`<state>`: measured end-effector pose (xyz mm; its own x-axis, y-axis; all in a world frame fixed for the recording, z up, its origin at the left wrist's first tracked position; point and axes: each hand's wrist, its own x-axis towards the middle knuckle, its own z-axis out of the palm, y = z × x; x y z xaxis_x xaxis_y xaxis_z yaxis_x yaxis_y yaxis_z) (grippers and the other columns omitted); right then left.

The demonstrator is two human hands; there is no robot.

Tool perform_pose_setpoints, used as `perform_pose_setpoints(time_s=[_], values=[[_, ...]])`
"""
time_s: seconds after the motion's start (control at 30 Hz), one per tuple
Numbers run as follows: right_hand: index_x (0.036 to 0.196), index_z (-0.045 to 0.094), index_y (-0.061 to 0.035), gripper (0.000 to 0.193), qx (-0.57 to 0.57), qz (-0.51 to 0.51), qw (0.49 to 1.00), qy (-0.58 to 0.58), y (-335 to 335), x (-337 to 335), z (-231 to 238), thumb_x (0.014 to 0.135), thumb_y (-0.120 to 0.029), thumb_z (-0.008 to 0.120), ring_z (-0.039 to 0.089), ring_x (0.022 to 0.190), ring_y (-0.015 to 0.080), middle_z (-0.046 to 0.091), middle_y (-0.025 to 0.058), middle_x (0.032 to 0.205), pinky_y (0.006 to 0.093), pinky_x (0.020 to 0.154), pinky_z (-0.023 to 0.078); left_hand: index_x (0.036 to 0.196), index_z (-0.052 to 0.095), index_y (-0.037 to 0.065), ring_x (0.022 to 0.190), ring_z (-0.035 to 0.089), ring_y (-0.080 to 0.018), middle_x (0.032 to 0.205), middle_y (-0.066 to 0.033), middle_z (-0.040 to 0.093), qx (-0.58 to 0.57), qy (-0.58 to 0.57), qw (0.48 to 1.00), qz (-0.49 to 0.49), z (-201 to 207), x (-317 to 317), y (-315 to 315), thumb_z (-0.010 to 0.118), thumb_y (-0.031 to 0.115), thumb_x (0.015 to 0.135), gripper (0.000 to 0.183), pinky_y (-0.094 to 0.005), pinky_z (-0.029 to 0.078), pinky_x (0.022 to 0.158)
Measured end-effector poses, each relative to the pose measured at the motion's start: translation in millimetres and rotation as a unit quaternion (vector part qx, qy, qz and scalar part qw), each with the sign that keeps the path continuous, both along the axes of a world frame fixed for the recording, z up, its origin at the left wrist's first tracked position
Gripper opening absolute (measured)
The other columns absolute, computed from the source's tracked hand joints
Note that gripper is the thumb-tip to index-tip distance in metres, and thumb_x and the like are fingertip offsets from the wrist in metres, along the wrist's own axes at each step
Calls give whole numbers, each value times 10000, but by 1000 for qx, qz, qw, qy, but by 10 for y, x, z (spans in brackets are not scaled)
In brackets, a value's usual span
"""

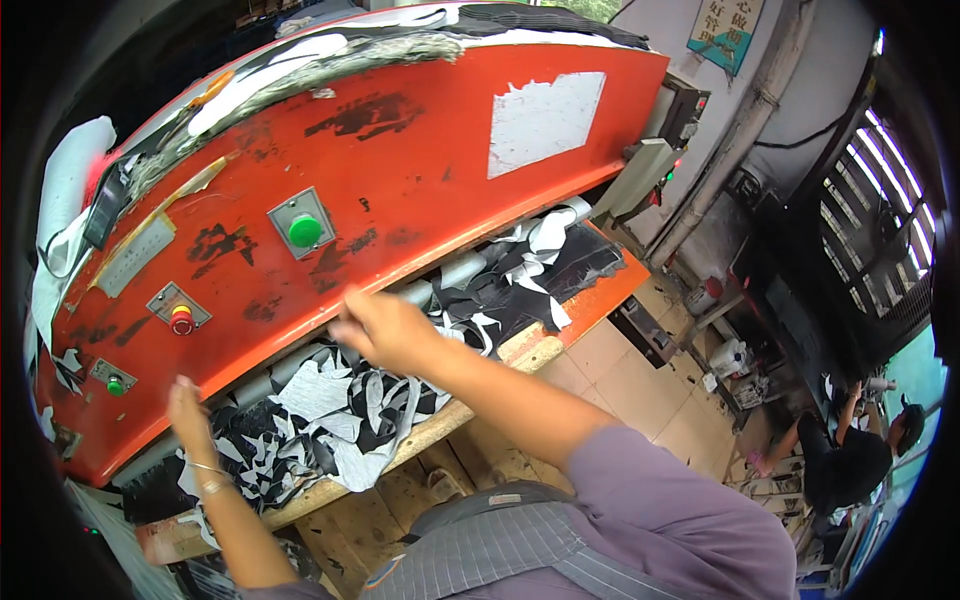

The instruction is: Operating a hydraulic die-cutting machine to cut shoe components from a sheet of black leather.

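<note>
Before me stands a machine with a large red front panel (430,170). My left hand (188,412), a bangle at its wrist, is raised by the panel's lower left edge, fingers extended, with nothing visible in it. Further right, my right hand (385,328) is in front of the panel's lower edge, fingers curled in; whatever they may hold is hidden. Below both hands, grey and black fabric scraps (330,400) lie heaped on a ledge with a wooden front rail (400,465). More white and black scraps (540,245) lie further right along it.
On the panel are a large green button (304,231), a red stop button (181,320) and a small green button (116,385). Fabric strips (270,80) lie along the machine's top. A co-worker (850,460) is at the far right, beyond the tiled floor (640,395).
</note>
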<state>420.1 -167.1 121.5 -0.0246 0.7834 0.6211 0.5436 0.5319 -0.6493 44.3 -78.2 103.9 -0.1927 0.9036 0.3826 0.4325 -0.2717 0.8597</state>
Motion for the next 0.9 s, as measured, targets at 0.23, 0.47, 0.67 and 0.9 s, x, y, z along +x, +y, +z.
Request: perform_pose_setpoints(time_s=[0.23, 0.47, 0.67, 0.9], values=[[834, 622, -42, 293, -206, -31, 964, -168, -936, 331, -845, 821, -332, 660, 624, 823, 353, 650, 150, 800, 451, 751, 486, 748, 641, 34, 727, 586, -303, 794, -140, 614, -64, 232, 929, -282, -525, 1656, -1387, 638, 198, 867, 202, -380, 463, 668], [780, 675, -77, 281, -162, -120, 960, -193, -1047, 286, -933, 836, -350, 639, 602, 862, 255, 654, 87, 806, 383, 789, 468, 709, 636, 41, 663, 565, -318, 673, -120, 572, -40, 333, 904, -265, -493, 1896, -1533, 683, 214, 807, 205, -396, 439, 605], [816, 664, -70, 277, -170, -63, 966, -184, -1008, 365, -911, 836, -345, 638, 590, 843, 273, 632, 87, 794, 393, 769, 466, 660, 639, 33, 636, 586, -320, 651, -130, 587, -101, 357, 882, -290, -289, 1893, -1454, 706, 228, 780, 238, -385, 453, 587], [1003, 644, -46, 383, -312, 140, 939, -42, -604, 1149, -536, 841, -393, 653, 647, 856, 387, 662, 200, 863, 472, 752, 511, 718, 691, 7, 526, 590, -188, 620, -103, 636, -336, 365, 773, -396, 271, 1948, -958, 737, 239, 782, 245, -290, 444, 511]])
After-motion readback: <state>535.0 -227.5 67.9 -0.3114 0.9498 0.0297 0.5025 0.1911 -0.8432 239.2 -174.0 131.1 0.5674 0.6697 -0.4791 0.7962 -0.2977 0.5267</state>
